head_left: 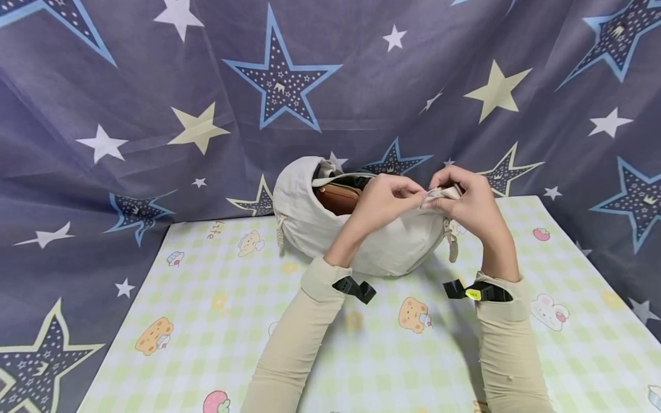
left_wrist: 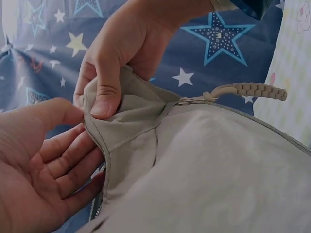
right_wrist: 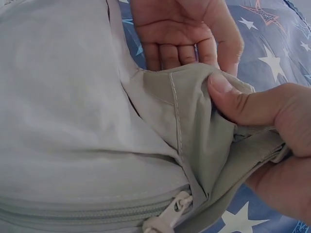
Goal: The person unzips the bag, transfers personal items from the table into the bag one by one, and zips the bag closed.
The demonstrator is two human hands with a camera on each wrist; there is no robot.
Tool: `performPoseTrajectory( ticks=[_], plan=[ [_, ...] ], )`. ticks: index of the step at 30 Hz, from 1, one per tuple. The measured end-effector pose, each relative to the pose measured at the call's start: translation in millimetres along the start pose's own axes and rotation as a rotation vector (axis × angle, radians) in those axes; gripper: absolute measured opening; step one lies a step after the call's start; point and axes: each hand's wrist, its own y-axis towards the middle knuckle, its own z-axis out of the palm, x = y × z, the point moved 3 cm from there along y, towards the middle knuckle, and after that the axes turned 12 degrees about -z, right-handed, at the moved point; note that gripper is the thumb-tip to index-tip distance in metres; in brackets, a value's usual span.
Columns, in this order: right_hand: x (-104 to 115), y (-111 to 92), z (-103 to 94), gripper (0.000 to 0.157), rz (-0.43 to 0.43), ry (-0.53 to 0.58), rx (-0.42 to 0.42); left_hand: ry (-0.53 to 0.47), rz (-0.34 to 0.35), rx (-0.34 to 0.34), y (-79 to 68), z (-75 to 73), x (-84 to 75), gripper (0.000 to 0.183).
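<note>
A cream fabric bag [head_left: 382, 246] lies on the table, its top partly open on a brown pouch [head_left: 338, 198]. My left hand [head_left: 382, 201] pinches the edge of the cloth at the bag's right end. Close beside it, my right hand [head_left: 470, 201] grips the bunched end of the same cloth, thumb on top. In the left wrist view, the right thumb [left_wrist: 106, 97] presses the fabric near the left fingertips. A zipper slider [right_wrist: 177, 206] with a braided cord pull [left_wrist: 252, 91] sits at the base of the gathered cloth.
The table [head_left: 206, 355] wears a green-and-white checked cover with cartoon prints. Behind the bag hangs a dark blue star-patterned curtain [head_left: 335, 34], right at the table's back edge. Another braided pull [head_left: 280, 230] hangs at the bag's left end.
</note>
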Motion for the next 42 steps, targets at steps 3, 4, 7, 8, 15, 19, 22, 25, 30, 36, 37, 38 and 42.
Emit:
performPoseTrajectory(
  ticks=[3, 4, 7, 8, 15, 19, 22, 25, 30, 36, 37, 38, 42],
  plan=[
    [1, 0, -0.7, 0.023, 0.012, 0.012, -0.008, 0.056, 0.022, -0.035, -2.0, -1.1, -5.1, 0.014],
    [2, 1, -0.8, 0.023, 0.016, 0.01, -0.014, 0.064, 0.026, -0.049, -3.2, -0.8, -6.3, 0.014],
    [2, 0, -0.7, 0.023, 0.025, -0.005, -0.037, 0.069, 0.04, -0.1, -7.0, 1.2, -7.8, 0.015],
    [2, 0, -0.6, 0.023, 0.028, -0.011, -0.047, 0.064, 0.05, -0.119, -8.2, 2.1, -7.9, 0.015],
    [1, -1, 0.4, 0.022, 0.061, -0.079, -0.075, -0.025, 0.054, -0.24, -13.6, 10.5, -2.7, 0.015],
    [3, -1, -0.4, 0.023, 0.072, -0.136, -0.091, -0.065, 0.046, -0.318, -16.5, 16.2, -0.9, 0.016],
    [6, -1, -1.4, 0.023, 0.067, -0.167, -0.106, -0.102, 0.043, -0.374, -18.3, 20.1, 0.2, 0.016],
    [7, -1, -1.4, 0.024, 0.063, -0.18, -0.118, -0.156, 0.026, -0.42, -20.2, 24.0, 0.6, 0.015],
    [8, 0, 0.8, 0.028, 0.029, -0.176, -0.159, -0.242, -0.007, -0.514, -22.3, 27.4, 0.4, 0.014],
    [14, 1, -0.3, 0.036, -0.032, -0.195, -0.255, -0.309, -0.043, -0.544, -20.7, 26.7, 2.3, 0.013],
    [15, 1, -0.4, 0.034, -0.04, -0.192, -0.264, -0.31, -0.05, -0.532, -20.3, 26.2, 3.0, 0.013],
    [15, 2, -0.2, 0.032, -0.046, -0.186, -0.266, -0.308, -0.057, -0.515, -19.6, 25.4, 3.4, 0.013],
    [16, 1, 0.4, 0.026, -0.066, -0.144, -0.251, -0.282, -0.075, -0.365, -15.8, 19.6, 3.9, 0.015]
  ],
)
